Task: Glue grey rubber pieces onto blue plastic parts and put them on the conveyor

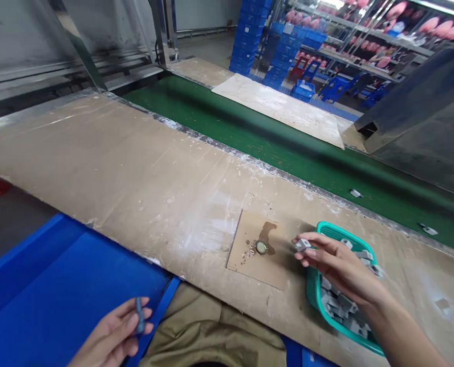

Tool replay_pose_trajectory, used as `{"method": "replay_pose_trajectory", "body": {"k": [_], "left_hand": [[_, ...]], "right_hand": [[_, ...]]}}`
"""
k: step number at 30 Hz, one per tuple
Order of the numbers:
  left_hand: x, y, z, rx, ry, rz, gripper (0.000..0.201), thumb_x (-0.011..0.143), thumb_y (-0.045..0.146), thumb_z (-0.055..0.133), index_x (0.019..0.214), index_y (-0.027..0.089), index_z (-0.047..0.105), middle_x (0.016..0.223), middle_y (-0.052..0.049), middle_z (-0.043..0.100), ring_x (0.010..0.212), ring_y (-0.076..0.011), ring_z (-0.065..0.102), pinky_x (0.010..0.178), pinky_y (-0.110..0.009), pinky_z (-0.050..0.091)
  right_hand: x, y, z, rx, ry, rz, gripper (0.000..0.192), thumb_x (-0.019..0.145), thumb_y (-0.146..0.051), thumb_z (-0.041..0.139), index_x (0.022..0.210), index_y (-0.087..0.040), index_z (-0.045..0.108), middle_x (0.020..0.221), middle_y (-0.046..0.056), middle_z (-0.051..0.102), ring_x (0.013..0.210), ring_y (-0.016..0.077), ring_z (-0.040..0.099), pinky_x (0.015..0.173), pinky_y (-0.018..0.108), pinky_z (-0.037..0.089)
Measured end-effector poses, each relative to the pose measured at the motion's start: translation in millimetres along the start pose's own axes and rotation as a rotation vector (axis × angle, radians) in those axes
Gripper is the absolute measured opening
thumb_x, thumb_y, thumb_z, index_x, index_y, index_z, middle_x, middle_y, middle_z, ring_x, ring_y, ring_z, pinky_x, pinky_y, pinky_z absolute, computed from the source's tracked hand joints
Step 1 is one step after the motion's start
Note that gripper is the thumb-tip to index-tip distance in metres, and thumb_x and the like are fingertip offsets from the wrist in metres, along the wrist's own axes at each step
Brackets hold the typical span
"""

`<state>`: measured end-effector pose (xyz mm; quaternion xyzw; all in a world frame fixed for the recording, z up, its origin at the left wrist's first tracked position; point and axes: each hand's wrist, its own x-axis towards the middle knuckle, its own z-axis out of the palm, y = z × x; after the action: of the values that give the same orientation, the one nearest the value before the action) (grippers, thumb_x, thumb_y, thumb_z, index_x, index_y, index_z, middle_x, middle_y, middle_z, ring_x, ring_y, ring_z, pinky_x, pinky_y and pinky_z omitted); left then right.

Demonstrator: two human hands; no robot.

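Observation:
Low at the left, my left hand (115,334) pinches a small dark blue-grey rod-like piece (139,315) between thumb and fingers, above a blue bin. My right hand (341,262) grips a small light-grey block (302,245) with a hole in it, just left of a green plastic basket (315,300). Many similar grey blocks (341,305) fill that basket, partly hidden under my right wrist. Near my right hand lies a square of cardboard (249,272), bearing a small round cap (261,247) with a dark wet stain around it.
A green conveyor belt (211,109) runs behind the worktable (108,158), carrying a grey block (355,193) and another piece (427,229). The blue bin (77,285) sits at the table's front left. Stacked blue crates (247,38) and racks of pink items (397,12) stand beyond.

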<state>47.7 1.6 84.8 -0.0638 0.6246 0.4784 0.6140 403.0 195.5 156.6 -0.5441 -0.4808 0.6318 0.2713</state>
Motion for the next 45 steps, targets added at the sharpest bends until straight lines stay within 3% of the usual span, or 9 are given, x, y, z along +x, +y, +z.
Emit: {"method": "replay_pose_trajectory", "body": {"k": [6, 12, 15, 20, 25, 29, 33, 39, 45], "left_hand": [[-5, -11, 77.3, -0.133, -0.364, 0.036, 0.041, 0.049, 0.032, 0.088, 0.082, 0.016, 0.069, 0.068, -0.001, 0.063, 0.061, -0.0098, 0.057, 0.052, -0.018, 0.042], [-6, -18, 104.5, -0.158, -0.716, 0.015, 0.027, 0.055, 0.021, 0.085, 0.071, 0.017, 0.063, 0.082, -0.003, 0.066, 0.073, -0.0121, 0.06, 0.066, -0.023, 0.047], [-9, -14, 99.5, -0.028, -0.692, 0.029, 0.029, 0.054, 0.025, 0.086, 0.072, 0.015, 0.065, 0.083, -0.007, 0.07, 0.072, -0.0151, 0.063, 0.068, -0.026, 0.05], [-4, -10, 83.5, 0.22, -0.568, 0.028, 0.034, 0.048, 0.025, 0.087, 0.074, 0.013, 0.068, 0.064, -0.003, 0.065, 0.051, -0.0086, 0.052, 0.039, -0.015, 0.037], [3, -15, 85.1, 0.155, -0.6, 0.127, 0.028, 0.047, 0.03, 0.088, 0.062, 0.013, 0.071, 0.065, 0.0, 0.057, 0.041, -0.0035, 0.044, 0.036, -0.017, 0.036], [5, -20, 91.0, 0.09, -0.628, 0.155, 0.023, 0.059, 0.035, 0.082, 0.065, 0.014, 0.073, 0.072, -0.002, 0.056, 0.049, -0.0095, 0.056, 0.043, -0.022, 0.045], [4, -25, 102.4, 0.022, -0.676, 0.143, 0.023, 0.064, 0.032, 0.079, 0.078, 0.014, 0.074, 0.072, -0.004, 0.06, 0.063, -0.0164, 0.063, 0.056, -0.026, 0.053], [-1, -31, 146.1, -0.144, -0.509, 0.188, 0.026, 0.063, 0.031, 0.08, 0.08, 0.012, 0.075, 0.072, -0.007, 0.071, 0.068, -0.014, 0.062, 0.065, -0.024, 0.053], [-9, -33, 172.2, -0.184, -0.526, 0.182, 0.028, 0.061, 0.032, 0.081, 0.079, 0.012, 0.074, 0.078, -0.009, 0.074, 0.069, -0.0155, 0.065, 0.064, -0.024, 0.056]], "right_hand": [[15, 11, 25, -0.487, -0.014, -0.227, 0.026, 0.079, -0.044, 0.062, 0.083, -0.019, 0.067, 0.084, 0.007, 0.069, 0.073, 0.0211, 0.065, 0.068, 0.034, 0.054], [21, 25, 35, -0.77, 0.09, -0.393, 0.027, 0.079, -0.036, 0.062, 0.102, -0.021, 0.066, 0.106, 0.009, 0.07, 0.092, 0.0267, 0.068, 0.08, 0.039, 0.055], [19, 26, 38, -0.96, 0.173, -0.49, 0.022, 0.083, -0.031, 0.056, 0.101, -0.023, 0.066, 0.095, 0.006, 0.073, 0.083, 0.0259, 0.07, 0.073, 0.036, 0.055], [15, 28, 45, -1.138, 0.115, -0.644, 0.022, 0.09, -0.021, 0.043, 0.105, -0.021, 0.059, 0.1, 0.008, 0.07, 0.09, 0.0227, 0.068, 0.074, 0.032, 0.054], [16, 32, 46, -1.185, 0.098, -0.65, 0.018, 0.089, -0.021, 0.045, 0.105, -0.022, 0.053, 0.096, 0.007, 0.07, 0.084, 0.021, 0.068, 0.072, 0.032, 0.054], [21, 36, 46, -1.166, 0.083, -0.623, 0.017, 0.088, -0.021, 0.047, 0.102, -0.022, 0.055, 0.096, 0.008, 0.07, 0.084, 0.0215, 0.068, 0.073, 0.034, 0.054], [18, 31, 47, -1.062, 0.098, -0.557, 0.017, 0.085, -0.025, 0.051, 0.1, -0.022, 0.059, 0.094, 0.008, 0.071, 0.084, 0.0233, 0.069, 0.074, 0.036, 0.055], [-13, 3, 59, -0.528, 0.13, -0.348, 0.024, 0.073, -0.036, 0.069, 0.09, -0.02, 0.061, 0.091, 0.009, 0.072, 0.082, 0.0239, 0.07, 0.075, 0.035, 0.059], [-38, -4, 75, -0.297, 0.148, -0.226, 0.025, 0.066, -0.034, 0.077, 0.076, -0.022, 0.058, 0.086, 0.01, 0.072, 0.086, 0.0263, 0.069, 0.078, 0.036, 0.059]]}}
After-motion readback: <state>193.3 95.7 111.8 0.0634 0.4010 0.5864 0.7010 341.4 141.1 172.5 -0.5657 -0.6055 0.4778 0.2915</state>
